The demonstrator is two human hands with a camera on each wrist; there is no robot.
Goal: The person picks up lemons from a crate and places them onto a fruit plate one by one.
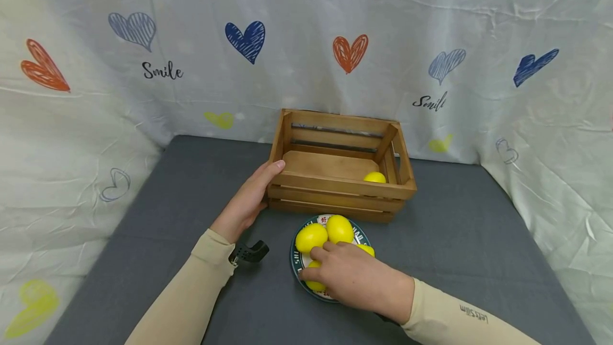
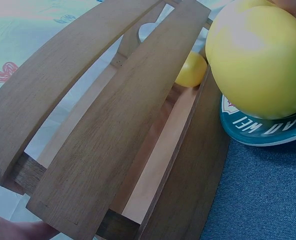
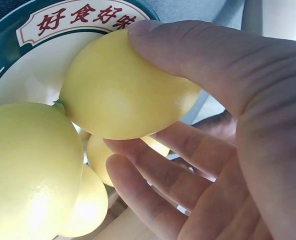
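Observation:
My left hand [image 1: 246,198] grips the front left corner of a wooden slatted crate [image 1: 340,191], its thumb up at the rim. In the left wrist view only a bit of that hand shows at the lower left, beside the slats. My right hand [image 1: 356,276] is over a round plate [image 1: 294,262] with a dark green lettered rim, pinching a yellow lemon [image 3: 123,90] between thumb and fingers. Several other lemons [image 1: 312,237] lie on the plate, partly hidden by this hand. Inside the crate, one lemon [image 1: 375,177] rests at the front right.
A dark grey cloth covers the table [image 1: 460,238]. The crate stands just behind the plate, close to a white curtain [image 1: 297,9] printed with hearts. A black strap [image 1: 251,252] sits at the left wrist.

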